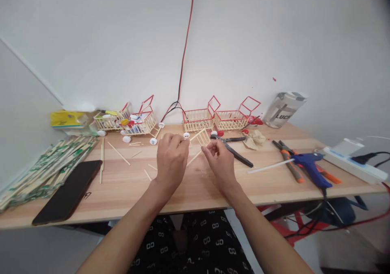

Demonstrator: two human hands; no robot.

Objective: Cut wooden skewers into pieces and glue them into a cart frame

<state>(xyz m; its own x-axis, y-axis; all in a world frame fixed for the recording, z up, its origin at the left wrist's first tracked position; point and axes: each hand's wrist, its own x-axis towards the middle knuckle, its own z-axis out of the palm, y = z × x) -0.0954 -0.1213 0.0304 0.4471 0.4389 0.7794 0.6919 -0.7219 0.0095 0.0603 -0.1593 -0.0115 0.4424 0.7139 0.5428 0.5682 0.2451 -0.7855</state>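
Note:
Between my hands, above the tabletop, is a small frame of thin wooden sticks [202, 137]. My right hand [222, 162] pinches its lower right corner between thumb and finger. My left hand [171, 158] is closed, fingertips pressed together at the frame's left end; what they hold is hidden behind them. Just beyond stand miniature shopping carts made of sticks with red trim: one cart [198, 120] behind the frame, another cart [230, 120] to its right, and a filled cart [142, 123] on white wheels to the left.
Loose sticks [118, 153] lie left of my hands, near a phone [68, 192] and a pile of wrapped chopsticks [51, 170]. To the right are black-handled pliers [237, 154], crumpled paper [256, 139], a blue glue gun [309, 166], orange-handled pliers [293, 166] and a power strip [355, 164].

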